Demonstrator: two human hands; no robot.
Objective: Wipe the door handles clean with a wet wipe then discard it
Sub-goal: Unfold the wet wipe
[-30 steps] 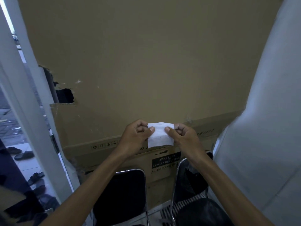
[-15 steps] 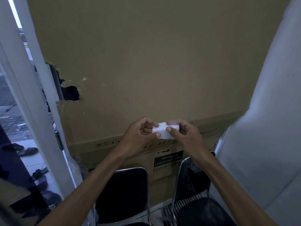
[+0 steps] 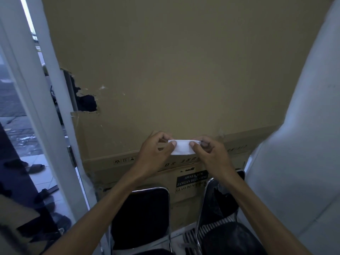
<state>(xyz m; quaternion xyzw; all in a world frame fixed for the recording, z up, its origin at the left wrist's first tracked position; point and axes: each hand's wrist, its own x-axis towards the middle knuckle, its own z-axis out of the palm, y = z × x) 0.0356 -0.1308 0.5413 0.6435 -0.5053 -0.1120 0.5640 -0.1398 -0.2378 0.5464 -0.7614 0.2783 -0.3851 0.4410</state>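
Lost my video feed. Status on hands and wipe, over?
Left hand and right hand both pinch the wet wipe, held folded between them. No door handle in view. Cardboard sheet straight ahead.

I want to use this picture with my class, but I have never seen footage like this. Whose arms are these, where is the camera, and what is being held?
There is no machine here. The camera sits on a person's head and looks forward and down, so the two bare arms reaching in from the bottom are that person's own. There is only this one view.

The left hand and the right hand each pinch one end of a small white wipe, holding it flat between them at about chest height.

Behind the hands stands a large sheet of brown cardboard with a torn hole near its left edge. Below it are two folding chairs with dark seats. On the left, a white door frame opens onto a tiled floor with sandals. No door handle shows in this picture.
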